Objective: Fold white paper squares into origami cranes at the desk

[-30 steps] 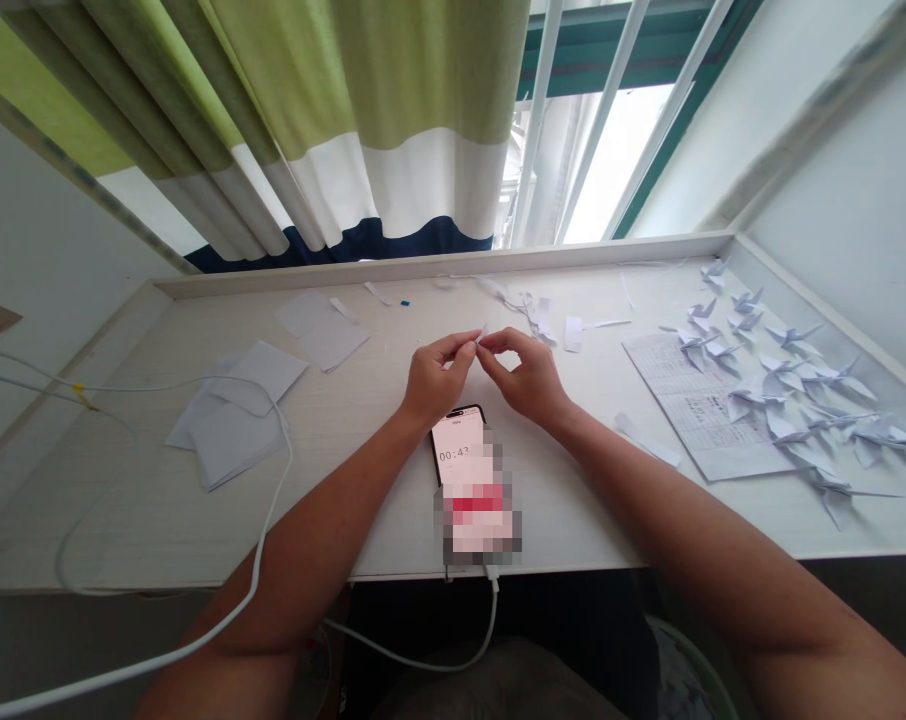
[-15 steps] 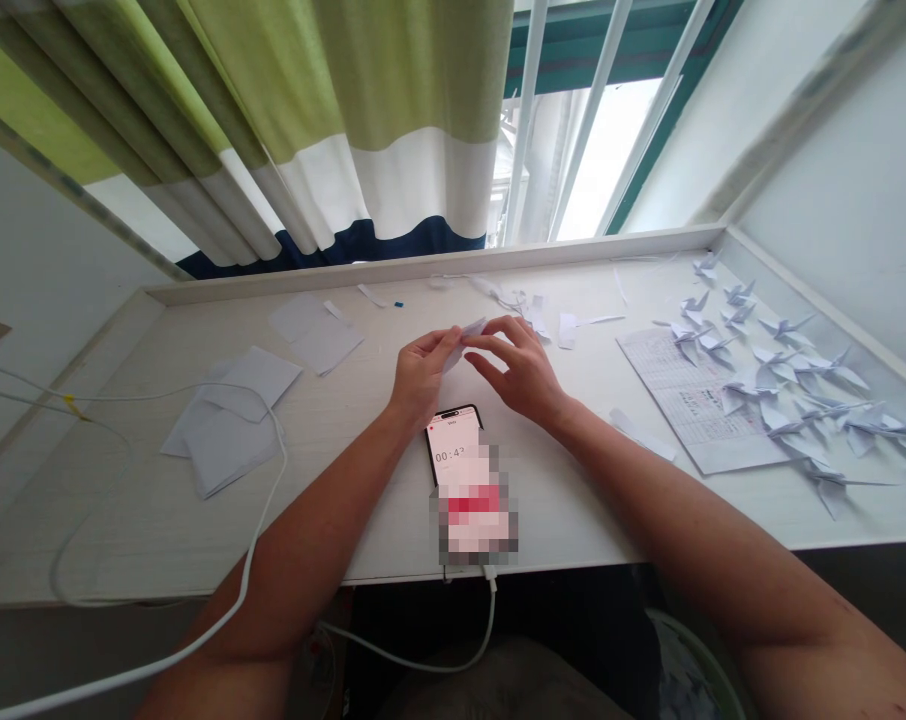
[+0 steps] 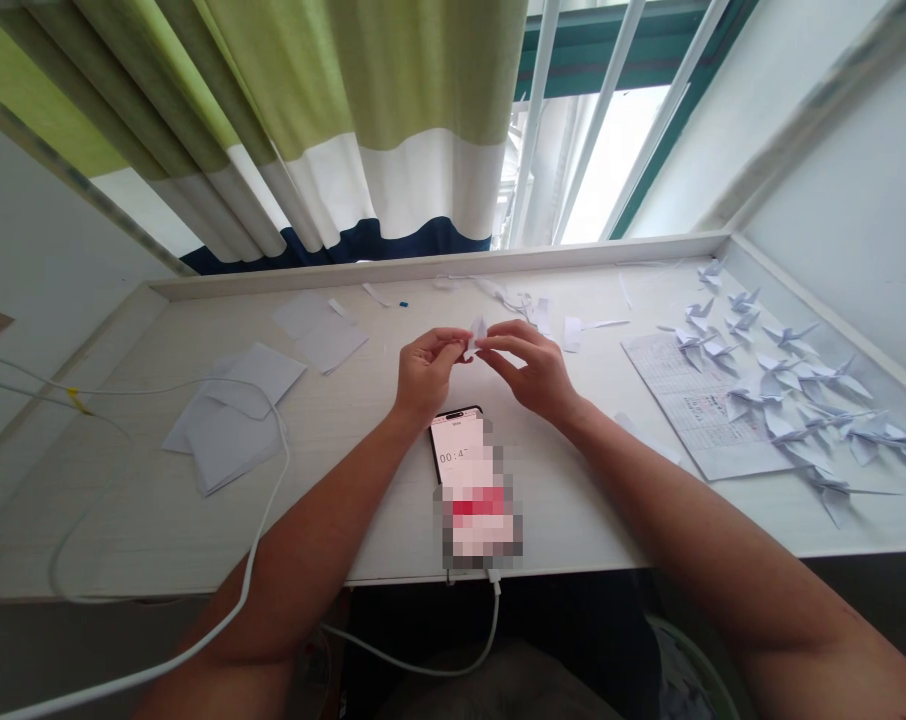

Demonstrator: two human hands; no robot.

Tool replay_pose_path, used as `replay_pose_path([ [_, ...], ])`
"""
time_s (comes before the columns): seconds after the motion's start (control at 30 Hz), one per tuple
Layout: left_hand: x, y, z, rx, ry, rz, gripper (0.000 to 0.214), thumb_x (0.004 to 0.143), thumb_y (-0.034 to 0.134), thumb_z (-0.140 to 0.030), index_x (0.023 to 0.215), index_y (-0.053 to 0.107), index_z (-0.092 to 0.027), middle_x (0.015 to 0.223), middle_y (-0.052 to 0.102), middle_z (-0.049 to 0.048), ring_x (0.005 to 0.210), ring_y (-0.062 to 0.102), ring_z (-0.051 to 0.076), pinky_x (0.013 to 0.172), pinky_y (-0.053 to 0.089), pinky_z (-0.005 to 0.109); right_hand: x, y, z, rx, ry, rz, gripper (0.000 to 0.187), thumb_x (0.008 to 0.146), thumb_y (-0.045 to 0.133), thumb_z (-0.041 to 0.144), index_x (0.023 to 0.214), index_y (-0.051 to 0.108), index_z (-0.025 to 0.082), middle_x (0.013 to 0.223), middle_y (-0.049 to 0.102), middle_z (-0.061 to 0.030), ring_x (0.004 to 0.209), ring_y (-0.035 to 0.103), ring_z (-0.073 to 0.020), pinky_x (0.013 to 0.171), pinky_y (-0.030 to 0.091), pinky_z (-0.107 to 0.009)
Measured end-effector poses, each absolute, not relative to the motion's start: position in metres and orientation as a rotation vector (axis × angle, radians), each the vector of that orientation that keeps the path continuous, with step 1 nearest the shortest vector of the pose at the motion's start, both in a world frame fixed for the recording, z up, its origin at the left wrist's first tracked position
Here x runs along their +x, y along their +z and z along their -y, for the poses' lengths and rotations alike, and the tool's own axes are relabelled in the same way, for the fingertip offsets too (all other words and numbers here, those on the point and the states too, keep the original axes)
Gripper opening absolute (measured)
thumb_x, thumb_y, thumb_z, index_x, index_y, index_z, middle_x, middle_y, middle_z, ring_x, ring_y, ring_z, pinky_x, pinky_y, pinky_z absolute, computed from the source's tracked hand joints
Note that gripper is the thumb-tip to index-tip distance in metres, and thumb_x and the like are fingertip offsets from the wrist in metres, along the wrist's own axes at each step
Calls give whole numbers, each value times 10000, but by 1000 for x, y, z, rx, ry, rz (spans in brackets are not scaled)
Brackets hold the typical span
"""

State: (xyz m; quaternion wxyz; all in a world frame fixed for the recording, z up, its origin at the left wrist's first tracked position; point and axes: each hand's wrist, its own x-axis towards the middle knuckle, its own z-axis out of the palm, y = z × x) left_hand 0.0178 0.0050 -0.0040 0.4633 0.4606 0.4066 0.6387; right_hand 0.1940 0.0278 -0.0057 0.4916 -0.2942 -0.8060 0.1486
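Both hands are closed in a pinch: the left hand [image 3: 427,375] and the right hand [image 3: 532,372] grip a small folded white paper piece [image 3: 475,339] between their fingertips. The piece is held in the air above a smartphone [image 3: 454,440] and the white desk [image 3: 123,500]. It shows narrow pointed flaps, its form partly hidden by the fingers. Paper cranes [image 3: 787,400] lie to the right, many on a printed sheet [image 3: 670,395].

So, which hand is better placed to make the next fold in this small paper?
Probably the right hand: its fingertips are free at the folded paper, while the left hand seems to be gripping it steady.
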Motion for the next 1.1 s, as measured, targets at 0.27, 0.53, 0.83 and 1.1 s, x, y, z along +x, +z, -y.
replay_pose_path([
  [0.27, 8, -10, -6, 1465, 1528, -984, 177, 845, 820, -357, 957, 825, -218, 986, 824, 71, 956, 771, 217, 924, 614, 387, 194, 1, -24, -787, 571, 1781, 115, 967, 721, 363, 996, 795, 281, 1033, 779, -53, 955, 736, -223, 885, 606, -437],
  [0.53, 10, -13, -8, 1462, 1541, -1061, 222, 842, 836, -414, 921, 798, -210, 916, 798, 49, 862, 740, 182, 843, 603, 349, 193, -1, -26, -748, 620, 1757, 122, 972, 714, 374, 964, 787, 276, 1000, 768, -42, 927, 730, -212, 859, 602, -428],
  [0.83, 20, -11, -5, 1374, 1514, -1026, 298, 847, 825, -471, 913, 703, -207, 1002, 743, 48, 888, 698, 160, 771, 583, 297, 191, 2, -25, -758, 691, 1722, 144, 960, 729, 394, 916, 795, 274, 994, 773, -48, 927, 734, -223, 870, 606, -440],
  [1.1, 18, -12, -7, 1386, 1582, -1033, 308, 827, 855, -408, 961, 645, -227, 869, 701, 9, 821, 694, 148, 782, 569, 295, 187, -5, -24, -807, 829, 1609, 197, 927, 758, 438, 918, 749, 241, 943, 776, -49, 907, 740, -218, 902, 606, -446],
])
